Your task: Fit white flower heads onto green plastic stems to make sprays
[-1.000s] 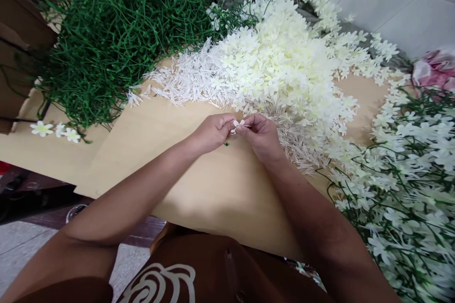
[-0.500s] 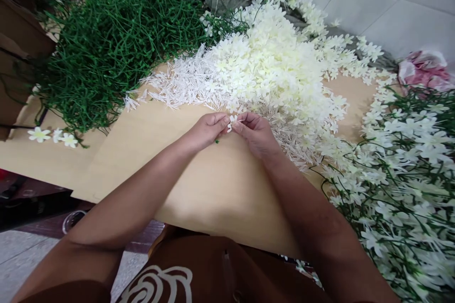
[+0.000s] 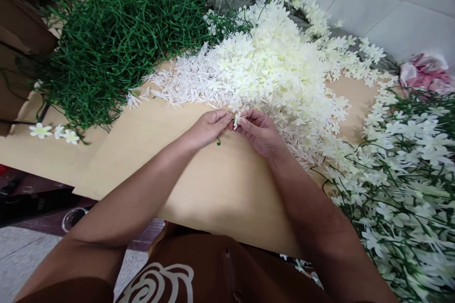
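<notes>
Over the tan board (image 3: 220, 184), both my hands meet close together. My left hand (image 3: 214, 128) is closed in a pinch on a thin green artificial stem (image 3: 218, 142), whose curled end pokes out below the fingers. Between the hands is a small white artificial flower (image 3: 237, 120), pinched by the thumb and fingers of my right hand (image 3: 262, 131). A pale thin piece shows by the right fingertips. How the stem and flower join is hidden by the fingers. Just beyond lie white stamen pieces (image 3: 194, 75) and a heap of white flower heads (image 3: 273, 57).
A large pile of green stems (image 3: 128, 33) lies at the back left, beside a cardboard box (image 3: 21, 52). Finished-looking flowers on stems (image 3: 408, 189) crowd the right side. A few loose flowers (image 3: 40, 130) lie at left. A tiled wall (image 3: 377, 0) bounds the back.
The view has shifted slightly. My right fingers have loosened and spread a little around the flower, and more of the green stem end shows beneath my left hand.
</notes>
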`<act>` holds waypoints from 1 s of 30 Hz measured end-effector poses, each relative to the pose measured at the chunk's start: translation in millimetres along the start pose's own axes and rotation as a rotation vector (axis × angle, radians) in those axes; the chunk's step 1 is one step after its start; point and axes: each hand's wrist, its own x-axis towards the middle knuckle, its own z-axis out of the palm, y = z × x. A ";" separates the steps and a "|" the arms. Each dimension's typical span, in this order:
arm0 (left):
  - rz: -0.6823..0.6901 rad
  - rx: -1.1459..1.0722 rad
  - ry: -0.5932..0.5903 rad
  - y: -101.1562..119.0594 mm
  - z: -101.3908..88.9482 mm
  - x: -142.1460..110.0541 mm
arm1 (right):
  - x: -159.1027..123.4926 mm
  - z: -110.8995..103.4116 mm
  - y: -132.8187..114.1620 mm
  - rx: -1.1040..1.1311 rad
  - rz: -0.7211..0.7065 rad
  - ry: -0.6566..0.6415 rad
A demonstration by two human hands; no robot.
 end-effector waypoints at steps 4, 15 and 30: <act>0.081 0.248 -0.086 0.2 -16.1 -2.0 | -4.0 -4.1 -15.2 -0.165 0.024 -0.132; 0.239 0.934 0.353 -19.1 -42.6 16.3 | -13.8 -18.5 -49.5 -0.645 -0.048 -0.096; 0.018 -0.222 0.180 13.4 16.2 6.4 | -8.1 15.2 -3.5 -0.476 -0.358 0.188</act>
